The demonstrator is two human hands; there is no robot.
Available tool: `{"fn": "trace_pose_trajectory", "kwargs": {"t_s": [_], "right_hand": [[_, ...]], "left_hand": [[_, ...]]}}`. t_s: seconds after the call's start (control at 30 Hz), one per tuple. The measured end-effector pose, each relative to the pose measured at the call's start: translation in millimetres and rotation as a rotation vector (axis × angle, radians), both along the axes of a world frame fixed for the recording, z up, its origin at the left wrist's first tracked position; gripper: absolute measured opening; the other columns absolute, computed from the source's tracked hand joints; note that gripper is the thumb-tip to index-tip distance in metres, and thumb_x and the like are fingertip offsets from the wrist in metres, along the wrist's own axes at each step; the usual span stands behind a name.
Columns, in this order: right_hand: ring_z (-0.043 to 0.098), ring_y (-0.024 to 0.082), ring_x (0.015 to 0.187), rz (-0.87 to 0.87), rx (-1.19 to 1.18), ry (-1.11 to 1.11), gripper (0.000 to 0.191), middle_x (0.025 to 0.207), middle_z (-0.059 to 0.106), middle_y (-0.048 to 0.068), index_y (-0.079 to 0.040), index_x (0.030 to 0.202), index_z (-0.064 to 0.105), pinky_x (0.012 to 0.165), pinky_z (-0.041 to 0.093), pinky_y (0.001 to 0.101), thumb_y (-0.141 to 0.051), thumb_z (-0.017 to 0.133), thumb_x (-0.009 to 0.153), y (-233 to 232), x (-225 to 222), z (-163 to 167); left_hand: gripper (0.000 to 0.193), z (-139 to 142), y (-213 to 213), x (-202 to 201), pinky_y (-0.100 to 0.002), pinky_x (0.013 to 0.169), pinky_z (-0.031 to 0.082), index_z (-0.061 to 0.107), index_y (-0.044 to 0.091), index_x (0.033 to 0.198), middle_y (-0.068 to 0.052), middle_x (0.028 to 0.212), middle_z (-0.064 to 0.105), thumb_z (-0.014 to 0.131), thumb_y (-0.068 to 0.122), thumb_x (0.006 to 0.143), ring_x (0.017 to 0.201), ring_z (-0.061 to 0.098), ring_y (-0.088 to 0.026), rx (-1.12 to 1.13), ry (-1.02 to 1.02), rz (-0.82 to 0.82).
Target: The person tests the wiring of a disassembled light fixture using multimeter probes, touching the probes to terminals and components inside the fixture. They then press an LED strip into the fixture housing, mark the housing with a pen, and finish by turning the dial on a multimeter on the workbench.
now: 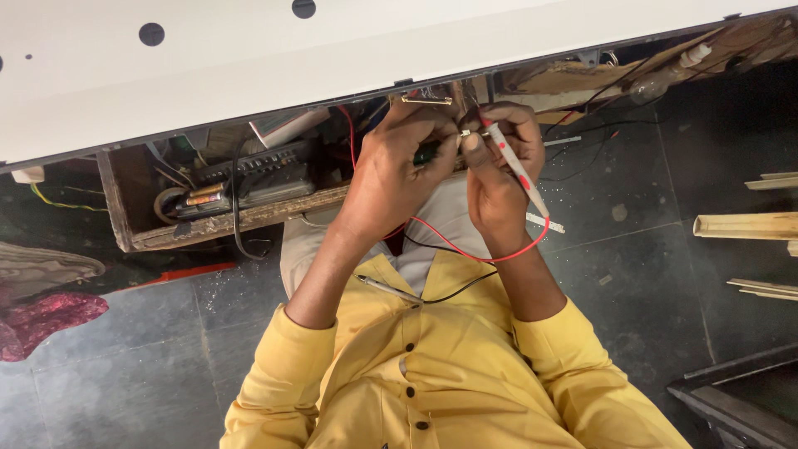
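**Both hands pinched at the probe tip**

My left hand [391,170] is curled tight w/ fingertips pinched on a small metal part [465,133], right at the edge of the white panel [332,58]. My right hand [497,179] grips a white probe w/ red marks [515,170], its tip meeting that same part; hands touching each other. Red wire [465,249] loops from the probe under my right wrist, black wire [453,289] runs just beside it across my yellow shirt [432,374]. A pen-like tool [389,289] sits on my chest. Wooden tray [224,220] w/ batteries and a dark device is left of my hands, under the panel.
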State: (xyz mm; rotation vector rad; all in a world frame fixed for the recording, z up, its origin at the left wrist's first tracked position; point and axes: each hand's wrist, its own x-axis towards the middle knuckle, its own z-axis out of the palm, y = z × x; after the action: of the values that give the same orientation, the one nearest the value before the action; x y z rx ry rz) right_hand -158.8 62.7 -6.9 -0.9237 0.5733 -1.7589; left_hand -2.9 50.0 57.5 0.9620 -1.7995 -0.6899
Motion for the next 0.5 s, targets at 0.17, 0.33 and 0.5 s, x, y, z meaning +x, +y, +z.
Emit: {"fn": "trace_pose_trajectory", "kwargs": {"t_s": [0.17, 0.33, 0.5], "right_hand": [[0.064, 0.012, 0.098, -0.012, 0.007, 0.019, 0.032, 0.113, 0.067, 0.009, 0.001, 0.125, 0.057, 0.091, 0.052, 0.0244, 0.008, 0.073, 0.099, -0.8, -0.5, -1.1], [0.063, 0.011, 0.099, -0.033, 0.009, 0.036, 0.032, 0.111, 0.067, 0.009, 0.0, 0.125, 0.057, 0.091, 0.051, 0.0232, 0.008, 0.074, 0.099, 0.4, -0.1, -2.7], [0.063, 0.011, 0.099, -0.028, 0.01, 0.022, 0.033, 0.11, 0.067, 0.009, 0.0, 0.125, 0.058, 0.089, 0.051, 0.0232, 0.008, 0.075, 0.098, 1.0, -1.1, -3.7]], "left_hand": [[0.014, 0.6, 2.6, 1.1, -0.038, 0.086, 0.059, 0.07, -0.001, 0.109, -0.015, 0.115, 0.069, 0.072, 0.004, 0.096, 0.101, 0.073, -0.034, -0.022, -0.014, 0.008], [0.011, -0.3, 4.5, -2.5, -0.04, 0.087, 0.059, 0.067, -0.001, 0.109, -0.014, 0.117, 0.066, 0.068, 0.0, 0.098, 0.102, 0.072, -0.035, -0.08, -0.021, 0.012], [0.013, -3.4, 8.0, -7.4, -0.041, 0.088, 0.058, 0.065, -0.002, 0.11, -0.013, 0.116, 0.064, 0.068, -0.005, 0.097, 0.105, 0.07, -0.035, -0.121, 0.007, 0.022]]}}
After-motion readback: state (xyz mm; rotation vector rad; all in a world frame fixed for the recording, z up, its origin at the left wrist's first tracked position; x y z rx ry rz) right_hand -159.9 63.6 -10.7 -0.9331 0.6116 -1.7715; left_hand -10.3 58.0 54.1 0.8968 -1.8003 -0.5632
